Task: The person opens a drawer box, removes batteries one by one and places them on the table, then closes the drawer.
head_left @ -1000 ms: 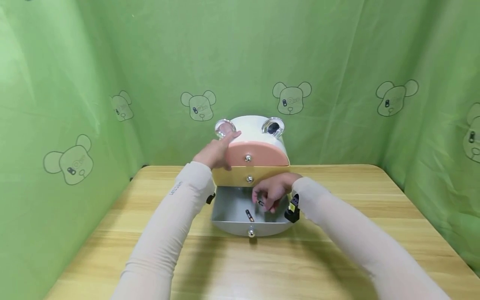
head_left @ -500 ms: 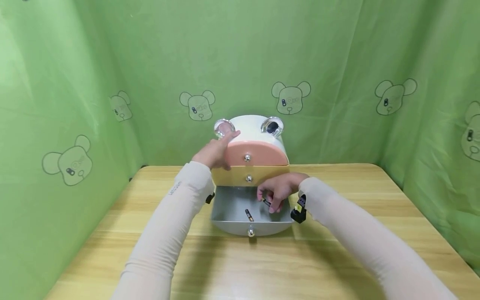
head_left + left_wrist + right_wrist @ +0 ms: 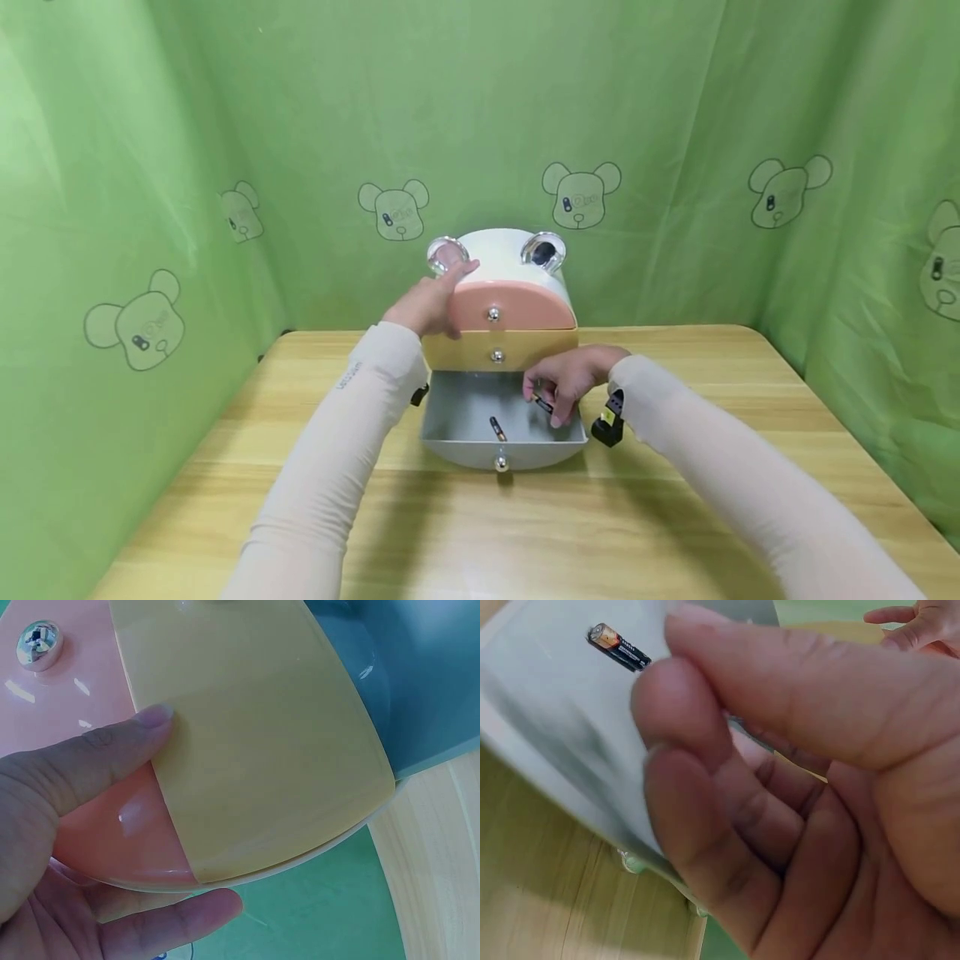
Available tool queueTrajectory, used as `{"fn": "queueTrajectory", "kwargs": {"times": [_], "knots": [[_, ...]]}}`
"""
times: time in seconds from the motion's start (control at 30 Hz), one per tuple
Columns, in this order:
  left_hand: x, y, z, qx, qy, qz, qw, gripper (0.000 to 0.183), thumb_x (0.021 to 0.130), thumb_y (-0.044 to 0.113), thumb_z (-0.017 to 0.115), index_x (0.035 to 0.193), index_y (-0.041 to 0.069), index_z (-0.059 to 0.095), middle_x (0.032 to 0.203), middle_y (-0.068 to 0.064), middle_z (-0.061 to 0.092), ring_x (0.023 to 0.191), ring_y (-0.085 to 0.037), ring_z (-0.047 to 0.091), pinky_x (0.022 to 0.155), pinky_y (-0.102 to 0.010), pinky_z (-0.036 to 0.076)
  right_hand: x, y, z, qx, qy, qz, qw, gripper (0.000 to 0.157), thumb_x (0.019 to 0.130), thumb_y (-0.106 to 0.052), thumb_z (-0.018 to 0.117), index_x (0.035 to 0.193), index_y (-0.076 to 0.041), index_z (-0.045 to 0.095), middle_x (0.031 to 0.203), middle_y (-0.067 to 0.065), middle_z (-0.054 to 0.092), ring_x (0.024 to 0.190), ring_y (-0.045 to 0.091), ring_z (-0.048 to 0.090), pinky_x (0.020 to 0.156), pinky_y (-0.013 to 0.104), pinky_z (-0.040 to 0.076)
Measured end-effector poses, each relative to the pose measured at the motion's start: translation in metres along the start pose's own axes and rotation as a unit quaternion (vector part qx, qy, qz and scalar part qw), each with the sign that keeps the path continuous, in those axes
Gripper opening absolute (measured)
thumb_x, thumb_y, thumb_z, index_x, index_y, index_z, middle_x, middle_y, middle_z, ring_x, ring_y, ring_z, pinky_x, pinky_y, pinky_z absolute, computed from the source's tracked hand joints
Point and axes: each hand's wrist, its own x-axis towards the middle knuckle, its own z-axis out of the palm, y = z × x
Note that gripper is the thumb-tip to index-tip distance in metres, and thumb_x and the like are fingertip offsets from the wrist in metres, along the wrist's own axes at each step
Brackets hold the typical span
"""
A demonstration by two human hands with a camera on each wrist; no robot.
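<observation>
A frog-shaped desktop drawer box (image 3: 498,252) stands on the table, its lowest grey drawer (image 3: 461,404) pulled out. My left hand (image 3: 429,303) grips the box's left side. In the left wrist view its thumb (image 3: 112,754) lies across the front, at the seam of the pink drawer (image 3: 146,825) and the yellow drawer (image 3: 270,750), with the other fingers round the side edge. Over the right part of the grey drawer, my right hand (image 3: 568,377) pinches a battery (image 3: 542,405) between fingertips and thumb. Another battery (image 3: 619,646), black and copper, lies on the drawer floor.
The wooden table (image 3: 465,533) extends in front of and beside the box. Green curtain (image 3: 480,125) printed with bear heads encloses the back and both sides. A silver knob (image 3: 502,463) sticks out from the grey drawer's front.
My right hand has shifted a little to the right inside the grey drawer, with the battery between its fingers. The left hand and the lying battery stay put.
</observation>
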Motion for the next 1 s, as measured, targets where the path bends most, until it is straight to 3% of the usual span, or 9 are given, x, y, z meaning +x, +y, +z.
{"fn": "queueTrajectory", "kwargs": {"times": [0.53,1.0], "knots": [[0.003,-0.002,0.001,0.02,0.004,0.006,0.9998,0.123,0.062,-0.007,0.084,0.153,0.044,0.018,0.113,-0.018,0.062,0.097,-0.031,0.06,0.091,-0.049,0.048,-0.014,0.005,-0.005,0.0,0.0,-0.013,1.0,0.047,0.076,0.005,0.075,0.115,0.0,0.049,0.076,0.004,0.052,0.066,0.015,0.059,0.067,0.03,0.056],[0.003,-0.003,0.002,0.007,-0.002,0.005,1.0,0.122,0.064,-0.007,0.083,0.152,0.045,0.017,0.104,-0.014,0.063,0.086,-0.026,0.06,0.086,-0.044,0.048,-0.023,0.013,-0.008,-0.022,0.021,-0.019,0.999,0.051,0.069,0.008,0.079,0.111,-0.001,0.053,0.081,0.007,0.055,0.074,0.017,0.053,0.066,0.027,0.052]]}}
